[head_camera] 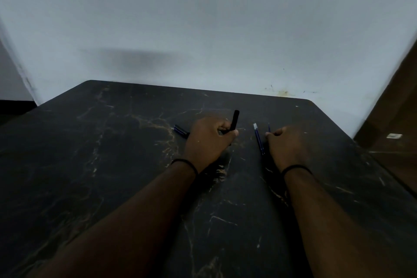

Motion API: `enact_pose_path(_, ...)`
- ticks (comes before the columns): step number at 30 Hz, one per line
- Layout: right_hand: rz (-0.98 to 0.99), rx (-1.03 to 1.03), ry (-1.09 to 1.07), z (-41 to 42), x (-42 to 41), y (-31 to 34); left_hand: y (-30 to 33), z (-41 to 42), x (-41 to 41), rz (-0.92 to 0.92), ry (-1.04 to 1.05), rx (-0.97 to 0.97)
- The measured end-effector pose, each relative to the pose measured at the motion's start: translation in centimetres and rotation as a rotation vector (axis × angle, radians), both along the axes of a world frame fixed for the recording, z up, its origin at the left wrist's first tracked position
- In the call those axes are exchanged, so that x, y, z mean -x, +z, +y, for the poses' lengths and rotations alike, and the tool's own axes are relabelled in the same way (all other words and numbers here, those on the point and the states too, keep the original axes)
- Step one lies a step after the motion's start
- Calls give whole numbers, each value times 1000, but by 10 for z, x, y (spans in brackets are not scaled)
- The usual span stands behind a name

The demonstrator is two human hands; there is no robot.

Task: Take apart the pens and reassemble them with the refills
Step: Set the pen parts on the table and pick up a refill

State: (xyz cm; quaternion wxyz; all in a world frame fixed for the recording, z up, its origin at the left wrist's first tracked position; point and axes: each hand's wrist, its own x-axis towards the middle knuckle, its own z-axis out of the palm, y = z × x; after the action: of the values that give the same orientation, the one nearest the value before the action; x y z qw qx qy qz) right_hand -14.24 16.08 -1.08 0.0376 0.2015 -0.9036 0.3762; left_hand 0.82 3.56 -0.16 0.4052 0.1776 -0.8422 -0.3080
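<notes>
My left hand point(208, 140) grips a black pen barrel point(234, 119) that sticks up and away from the fist. A dark blue pen piece point(180, 131) lies on the table just left of that hand. My right hand point(285, 146) rests on the table with its fingers curled, and its fingertips pinch a thin blue refill point(269, 127) whose tip pokes out beyond them. A blue pen with a white end point(258, 137) lies flat between the two hands, close to my right thumb.
All of this sits on a black marble-patterned table point(112, 153) pushed against a pale wall point(203, 29). A brown wooden panel point(394, 108) stands at the right edge. The table's rounded far corners are at top left and top right.
</notes>
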Motion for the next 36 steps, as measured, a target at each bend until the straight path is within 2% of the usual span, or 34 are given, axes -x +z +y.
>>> enact_pose_path(8, -6, -72, 36, 0, -5, 3, 1, 0, -1, -11, 10, -14)
enact_pose_path(12, -25, -24, 24, -1, -7, 4, 1, 0, -1, -2, -4, -29)
enact_pose_path(17, 70, 65, 2, -2, -12, 9, 1, 1, -1, 3, -25, -47)
enact_pose_path(24, 99, -33, 30, -2, -15, 14, -1, 0, 0, 29, -2, 3)
enact_pose_path(28, 51, -114, 87, -5, -19, 14, -2, -1, 2, 26, 11, 9)
enact_pose_path(36, 86, -246, 57, -11, -30, 15, -1, 0, 1, 30, -8, -5)
